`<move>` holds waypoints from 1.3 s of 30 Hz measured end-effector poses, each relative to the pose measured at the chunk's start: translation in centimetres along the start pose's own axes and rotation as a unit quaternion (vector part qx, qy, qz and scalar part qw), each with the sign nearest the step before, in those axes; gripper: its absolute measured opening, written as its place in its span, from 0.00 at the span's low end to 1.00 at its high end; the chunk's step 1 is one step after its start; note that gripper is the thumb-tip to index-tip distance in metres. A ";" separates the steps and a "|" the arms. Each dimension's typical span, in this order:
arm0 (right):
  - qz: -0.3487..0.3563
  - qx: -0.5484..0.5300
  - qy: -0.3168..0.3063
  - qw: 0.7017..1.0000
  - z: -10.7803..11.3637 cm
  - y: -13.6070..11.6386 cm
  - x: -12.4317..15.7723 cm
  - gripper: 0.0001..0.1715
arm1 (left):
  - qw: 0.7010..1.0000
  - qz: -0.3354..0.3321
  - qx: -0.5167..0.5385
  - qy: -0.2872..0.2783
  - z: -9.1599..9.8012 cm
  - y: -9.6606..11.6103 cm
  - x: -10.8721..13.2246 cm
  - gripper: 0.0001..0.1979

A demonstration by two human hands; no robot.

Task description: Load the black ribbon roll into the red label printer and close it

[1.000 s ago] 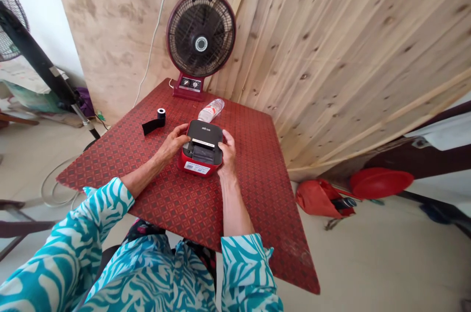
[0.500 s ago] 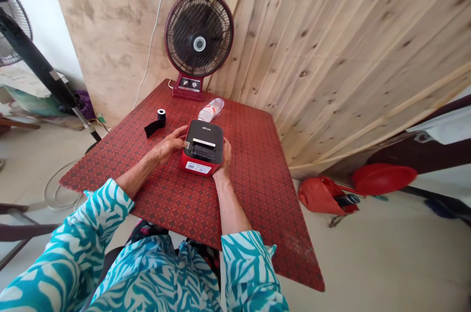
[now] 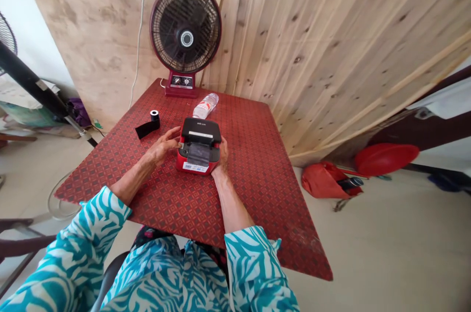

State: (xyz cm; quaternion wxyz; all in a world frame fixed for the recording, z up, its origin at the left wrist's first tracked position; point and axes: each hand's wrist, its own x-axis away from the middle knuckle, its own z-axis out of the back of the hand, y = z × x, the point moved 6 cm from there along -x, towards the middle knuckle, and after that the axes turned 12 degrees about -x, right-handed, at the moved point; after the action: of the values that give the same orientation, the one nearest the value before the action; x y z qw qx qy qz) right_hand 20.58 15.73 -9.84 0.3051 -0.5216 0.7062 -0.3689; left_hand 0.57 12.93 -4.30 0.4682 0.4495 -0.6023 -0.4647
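A small red label printer point(image 3: 198, 151) with a black lid stands in the middle of the red patterned table point(image 3: 257, 174). Its lid is tilted up at the back and a grey roll shows inside. My left hand point(image 3: 164, 144) curls against the printer's left side, fingertips at the lid's edge. My right hand point(image 3: 222, 152) grips the right side of the body. A black roll with a loose black strip point(image 3: 148, 124) lies to the left of my left hand.
A clear plastic bottle point(image 3: 205, 105) lies just behind the printer. A dark red desk fan point(image 3: 185, 32) stands at the table's far edge against wooden panels. Red bags and a red basin point(image 3: 385, 157) lie on the floor to the right.
The printer's black lid has swung up and back, so the grey roll inside now shows. Both hands stayed at the printer's sides. The view shifted a little.
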 end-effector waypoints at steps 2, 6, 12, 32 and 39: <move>0.004 0.011 0.018 1.000 0.2 -0.2 0.0 0.27 | 1.000 0.000 0.004 -0.001 0.0 -0.1 0.0 0.43; 0.000 0.031 0.032 0.999 0.1 -0.4 0.2 0.26 | 1.000 -0.001 0.013 -0.006 -0.2 0.0 0.0 0.43; 0.001 0.037 0.025 0.999 0.0 -0.6 0.2 0.24 | 1.000 -0.002 -0.006 -0.020 -0.3 0.1 0.1 0.42; 0.025 -0.048 0.008 0.999 -0.6 -0.1 -0.8 0.24 | 0.659 -0.159 -0.729 -0.091 -7.4 6.6 -7.0 0.12; 0.032 -0.067 -0.002 0.997 -1.0 0.2 -0.9 0.22 | 0.640 -0.177 -0.743 -0.088 -7.4 5.3 -8.5 0.08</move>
State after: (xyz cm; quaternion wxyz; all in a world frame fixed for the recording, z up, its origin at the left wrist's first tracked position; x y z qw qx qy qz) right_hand 19.89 16.84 -9.37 0.2827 -0.5191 0.7448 -0.3096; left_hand 8.62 21.03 0.65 0.4983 0.0055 -0.0019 -0.8670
